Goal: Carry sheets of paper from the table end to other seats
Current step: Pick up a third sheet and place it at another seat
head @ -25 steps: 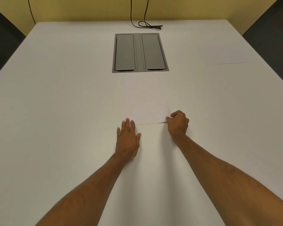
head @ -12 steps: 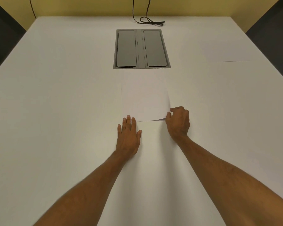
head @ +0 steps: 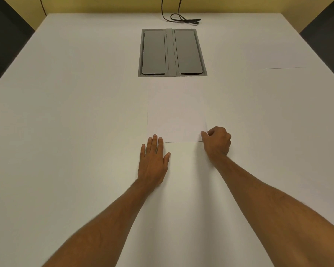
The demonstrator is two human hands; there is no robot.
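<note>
Two bare forearms reach forward over a white table (head: 66, 132). The left hand (head: 152, 162) lies flat, palm down, fingers spread, holding nothing, its fingertips at the near left corner of a sheet of paper (head: 175, 120). The right hand (head: 217, 141) is curled at the sheet's near right corner, seemingly pinching it, though the grip is partly hidden. Beyond lies a grey cable hatch (head: 172, 53), a second sheet (head: 278, 58) at far right, and a black cable (head: 179, 18).
</note>
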